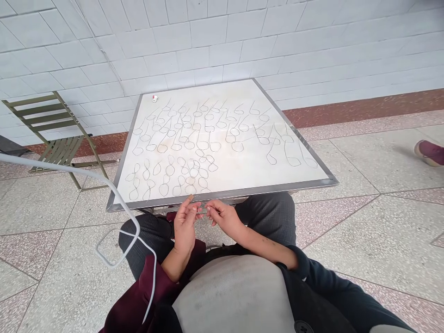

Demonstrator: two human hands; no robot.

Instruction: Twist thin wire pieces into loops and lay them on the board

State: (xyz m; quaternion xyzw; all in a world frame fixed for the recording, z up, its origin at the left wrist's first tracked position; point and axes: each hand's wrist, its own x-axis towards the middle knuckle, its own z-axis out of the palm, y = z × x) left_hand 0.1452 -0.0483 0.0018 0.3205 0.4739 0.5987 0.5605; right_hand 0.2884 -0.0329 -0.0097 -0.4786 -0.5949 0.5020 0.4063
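Just in front of the table's near edge, my left hand pinches a thin wire piece with looped shape. My right hand has its fingertips closed on the same wire from the right side. A tan band or patch shows on a finger of my left hand. Across the white table lie several thin dark wire pieces: single loops with straight tails in the back rows, and figure-eight shapes at the front left.
A folding slatted chair stands left of the table. A pale cable hangs across the left side. One small red-and-white item lies at the table's back left corner. At the far right shows a person's shoe.
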